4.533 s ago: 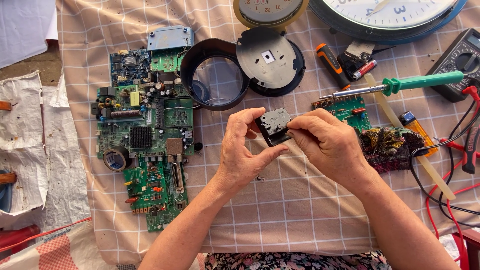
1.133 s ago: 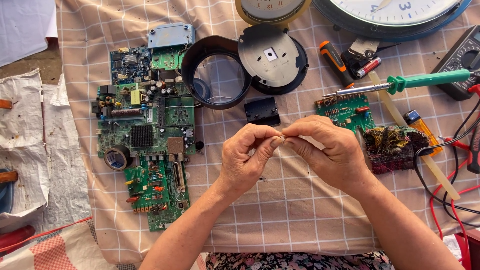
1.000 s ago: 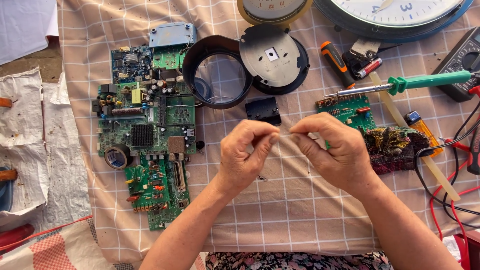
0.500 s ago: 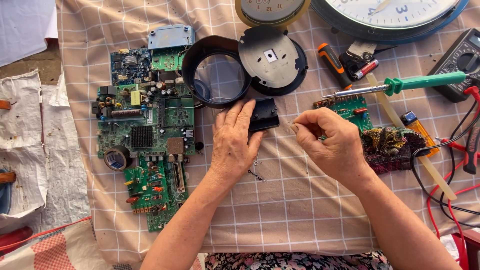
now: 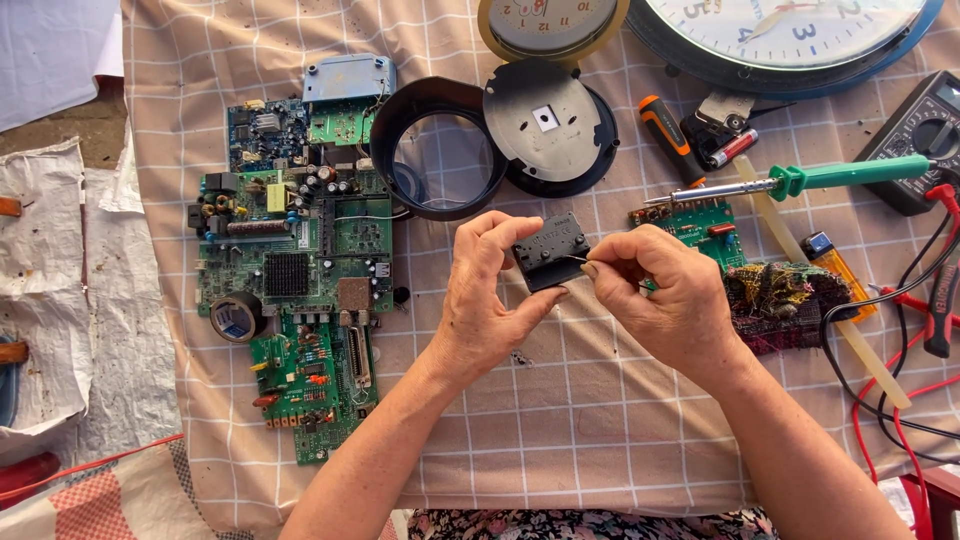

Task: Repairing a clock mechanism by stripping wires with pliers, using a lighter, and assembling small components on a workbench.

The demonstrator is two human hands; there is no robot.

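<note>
My left hand (image 5: 492, 300) holds a small black square clock mechanism (image 5: 551, 250) by its left side, lifted a little above the checked cloth. My right hand (image 5: 665, 295) pinches a thin metal wire or pin, too small to identify, with its tip touching the mechanism's right edge. Just behind my hands lie a black round clock frame (image 5: 420, 118) with a clear lens and a black round back plate (image 5: 547, 122).
Green circuit boards (image 5: 300, 260) lie at the left. A green-handled soldering iron (image 5: 810, 180), a small green board (image 5: 700, 222), an orange screwdriver (image 5: 665, 125), a multimeter (image 5: 925, 135) with red and black leads, and two clock faces (image 5: 790, 35) surround the hands.
My left hand reached to the cloth, picked up the black mechanism and lifted it. My right hand brought the thin wire to its edge.
</note>
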